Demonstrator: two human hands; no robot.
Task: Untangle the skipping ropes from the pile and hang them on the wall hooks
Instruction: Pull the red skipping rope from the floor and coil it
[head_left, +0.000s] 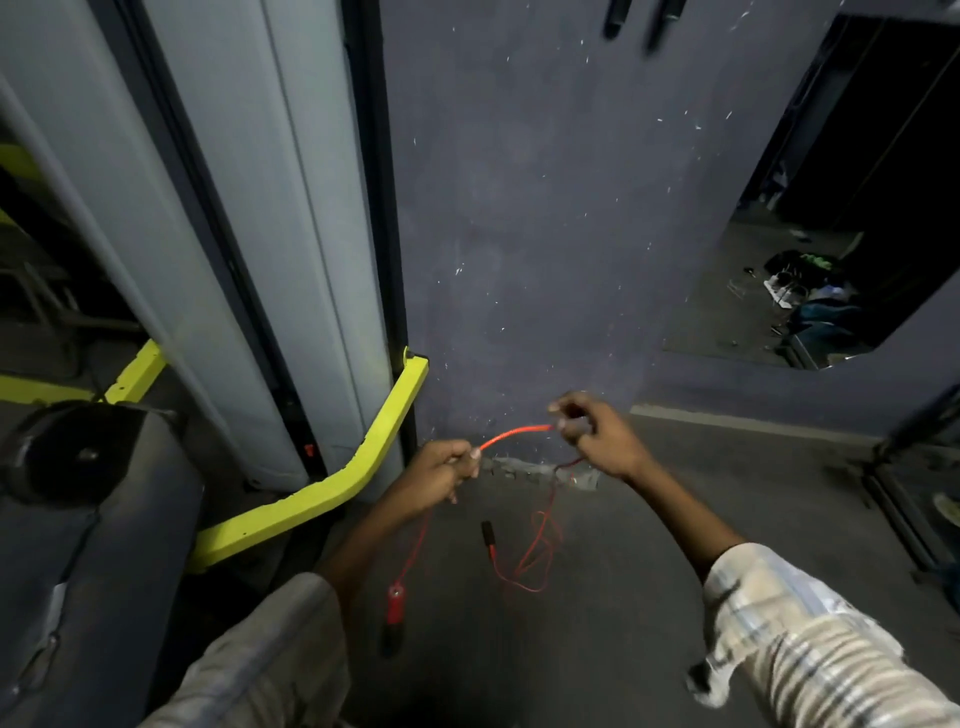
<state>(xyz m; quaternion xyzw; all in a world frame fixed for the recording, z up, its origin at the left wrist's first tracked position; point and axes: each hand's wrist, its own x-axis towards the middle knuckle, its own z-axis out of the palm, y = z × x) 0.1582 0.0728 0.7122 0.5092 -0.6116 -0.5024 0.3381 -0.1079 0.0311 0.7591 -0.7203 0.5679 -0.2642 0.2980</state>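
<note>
A thin red skipping rope (514, 434) arcs between my two hands in front of the dark wall. My left hand (441, 470) grips one part of it, and my right hand (597, 434) pinches it a little higher to the right. Below my left hand one red-and-black handle (395, 610) dangles on its cord. A second dark handle (487, 535) hangs lower in the middle, beside a loose red tangle (535, 556) trailing down from my right hand. At the top of the wall two dark handles (641, 21) of other ropes hang down; their hooks are out of frame.
A yellow metal frame (363, 457) and grey upright panels (270, 234) stand to the left. A dark padded bench (93, 519) fills the lower left. A wall mirror (841, 208) at the right reflects bags on a floor. The grey floor (623, 623) lies below.
</note>
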